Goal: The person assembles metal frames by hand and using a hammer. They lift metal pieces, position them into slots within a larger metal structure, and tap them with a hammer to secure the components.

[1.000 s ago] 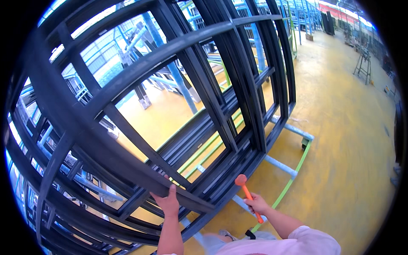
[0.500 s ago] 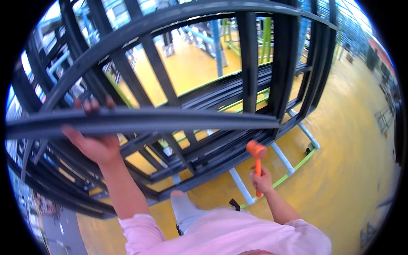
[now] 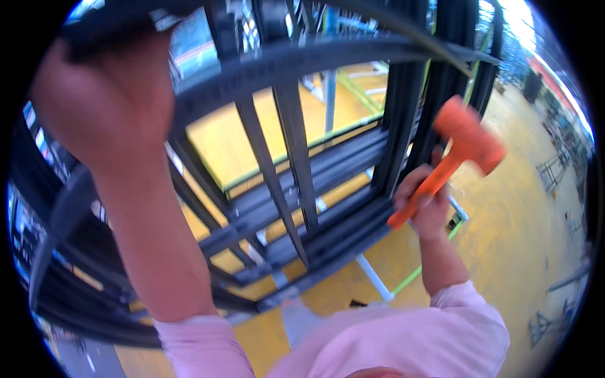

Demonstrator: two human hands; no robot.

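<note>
My left hand (image 3: 104, 104), raised high at the upper left and blurred by motion, is wrapped round a long dark metal bar (image 3: 435, 44). The bar slants across the top of the view, and its middle runs out of the picture. My right hand (image 3: 425, 208) grips the handle of an orange mallet (image 3: 469, 135), whose head is tilted up in front of the right-hand uprights. Before me stands a stack of black metal frames with uprights (image 3: 293, 151) and a curved rail (image 3: 309, 57). My left forearm hides part of it.
Under the frames, a rack of light blue and green tubes (image 3: 378, 280) rests on the yellow floor (image 3: 504, 252). Metal stands (image 3: 551, 170) are at the right edge. More blue and green tube racks (image 3: 331, 88) show behind the frames.
My left hand has lifted the bar up and away from me. My right hand has raised the mallet from low beside the frame, up and to the right.
</note>
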